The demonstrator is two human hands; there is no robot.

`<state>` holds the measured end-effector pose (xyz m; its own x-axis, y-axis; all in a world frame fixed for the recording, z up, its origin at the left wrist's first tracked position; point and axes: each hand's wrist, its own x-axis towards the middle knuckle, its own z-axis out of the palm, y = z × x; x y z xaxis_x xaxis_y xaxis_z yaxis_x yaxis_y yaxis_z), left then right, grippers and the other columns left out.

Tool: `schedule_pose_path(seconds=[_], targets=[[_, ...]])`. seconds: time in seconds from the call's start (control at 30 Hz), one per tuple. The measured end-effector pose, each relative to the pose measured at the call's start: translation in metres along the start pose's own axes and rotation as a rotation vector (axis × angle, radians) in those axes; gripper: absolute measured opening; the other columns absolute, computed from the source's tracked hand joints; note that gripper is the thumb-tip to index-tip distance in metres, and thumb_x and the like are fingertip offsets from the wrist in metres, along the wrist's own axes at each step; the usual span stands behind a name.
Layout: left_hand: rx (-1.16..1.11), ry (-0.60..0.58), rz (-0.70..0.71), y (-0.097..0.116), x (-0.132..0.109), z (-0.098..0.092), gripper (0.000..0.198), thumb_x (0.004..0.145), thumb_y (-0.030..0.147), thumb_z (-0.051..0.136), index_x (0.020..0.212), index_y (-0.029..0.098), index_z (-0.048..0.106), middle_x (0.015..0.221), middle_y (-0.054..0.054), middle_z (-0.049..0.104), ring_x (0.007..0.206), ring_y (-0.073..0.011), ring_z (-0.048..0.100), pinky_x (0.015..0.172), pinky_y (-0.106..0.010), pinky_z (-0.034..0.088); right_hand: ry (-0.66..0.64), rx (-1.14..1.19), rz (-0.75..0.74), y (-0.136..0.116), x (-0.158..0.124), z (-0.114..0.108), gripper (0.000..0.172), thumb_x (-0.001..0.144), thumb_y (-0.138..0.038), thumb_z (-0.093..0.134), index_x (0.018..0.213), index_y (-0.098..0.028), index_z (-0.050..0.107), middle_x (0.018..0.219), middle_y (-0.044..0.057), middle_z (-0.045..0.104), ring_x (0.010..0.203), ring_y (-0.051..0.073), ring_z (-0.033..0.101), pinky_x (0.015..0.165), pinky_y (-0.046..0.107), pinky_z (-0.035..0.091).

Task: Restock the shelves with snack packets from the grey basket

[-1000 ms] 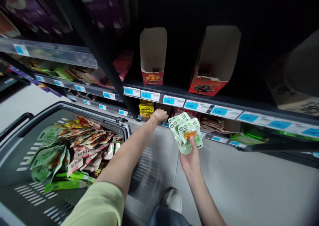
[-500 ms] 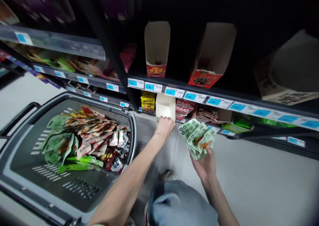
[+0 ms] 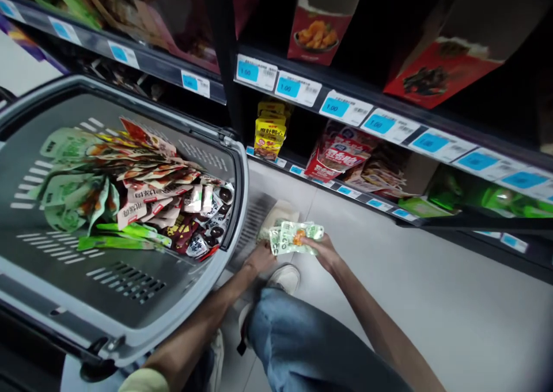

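Note:
My right hand is closed on a small fan of green snack packets, held low over the floor. Just to their left my left hand grips the near end of a beige cardboard display box, which lies down by the floor next to the basket; its fingers are partly hidden behind the packets. The packets overlap the box's near edge. My bent knee in blue jeans and a white shoe are right below both hands.
A grey shopping basket at the left holds a heap of green, red and white snack packets. The dark shelf rail with blue price tags runs above yellow packs and red packs. Pale floor tiles lie at the right.
My left hand pulled the cardboard box out of the lower shelf and brought it down to the floor. My right hand lowered the green packets to it. The camera dropped and tilted down.

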<state>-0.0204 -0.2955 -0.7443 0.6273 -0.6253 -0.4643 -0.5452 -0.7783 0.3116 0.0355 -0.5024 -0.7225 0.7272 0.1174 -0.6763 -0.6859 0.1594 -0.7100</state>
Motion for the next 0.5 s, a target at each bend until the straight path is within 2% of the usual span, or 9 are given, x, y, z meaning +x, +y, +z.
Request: schedule_pose_path(seconds=[0.1, 0.2, 0.27, 0.37, 0.43, 0.5], targets=[[0.007, 0.009, 0.017, -0.005, -0.005, 0.006, 0.032, 0.088, 0.006, 0.048, 0.107, 0.013, 0.073, 0.116, -0.018, 0.071, 0.111, -0.0297, 0.061, 0.092, -0.042, 0.042, -0.009, -0.196, -0.054, -0.001, 0.018, 0.005, 0.060, 0.040, -0.034, 0.096, 0.090, -0.009, 0.074, 0.086, 0.011, 0.077, 0.076, 0.025, 0.073, 0.076, 0.037, 0.058], [0.017, 0.017, -0.011, -0.010, -0.008, 0.006, 0.035, 0.089, 0.007, 0.044, 0.110, 0.013, 0.072, 0.114, -0.021, 0.071, 0.107, -0.0298, 0.062, 0.090, -0.042, 0.042, -0.031, -0.405, -0.131, -0.019, 0.026, 0.013, 0.053, 0.047, -0.039, 0.092, 0.088, -0.009, 0.075, 0.087, 0.012, 0.077, 0.075, 0.025, 0.072, 0.071, 0.036, 0.058], [0.015, 0.009, -0.030, -0.012, -0.008, 0.005, 0.035, 0.089, 0.007, 0.043, 0.109, 0.011, 0.071, 0.111, -0.022, 0.071, 0.105, -0.0305, 0.063, 0.089, -0.043, 0.042, -0.010, -0.595, -0.244, -0.031, 0.027, 0.023, 0.046, 0.054, -0.042, 0.087, 0.085, -0.010, 0.075, 0.082, 0.011, 0.077, 0.072, 0.026, 0.071, 0.066, 0.034, 0.057], [-0.011, -0.001, -0.041, -0.013, -0.007, 0.007, 0.033, 0.088, 0.008, 0.045, 0.106, 0.011, 0.072, 0.109, -0.021, 0.072, 0.104, -0.0303, 0.063, 0.093, -0.043, 0.041, 0.019, -0.939, -0.433, -0.040, 0.025, 0.043, 0.037, 0.066, -0.037, 0.077, 0.096, -0.015, 0.076, 0.083, 0.008, 0.077, 0.076, 0.025, 0.071, 0.071, 0.033, 0.055], [-0.069, 0.000, -0.072, -0.012, -0.006, 0.009, 0.032, 0.088, 0.007, 0.046, 0.108, 0.011, 0.071, 0.110, -0.021, 0.071, 0.105, -0.0307, 0.063, 0.096, -0.045, 0.040, -0.068, -1.200, -0.452, -0.034, 0.023, 0.059, 0.036, 0.070, -0.031, 0.073, 0.105, -0.021, 0.076, 0.090, 0.006, 0.078, 0.083, 0.025, 0.072, 0.078, 0.033, 0.054], [-0.146, 0.010, -0.107, -0.012, -0.005, 0.011, 0.034, 0.088, 0.004, 0.046, 0.110, 0.008, 0.070, 0.112, -0.023, 0.069, 0.108, -0.0326, 0.062, 0.097, -0.048, 0.041, -0.202, -1.399, -0.401, -0.022, 0.020, 0.073, 0.036, 0.072, -0.025, 0.071, 0.107, -0.024, 0.075, 0.094, 0.006, 0.078, 0.090, 0.027, 0.073, 0.081, 0.033, 0.053]])
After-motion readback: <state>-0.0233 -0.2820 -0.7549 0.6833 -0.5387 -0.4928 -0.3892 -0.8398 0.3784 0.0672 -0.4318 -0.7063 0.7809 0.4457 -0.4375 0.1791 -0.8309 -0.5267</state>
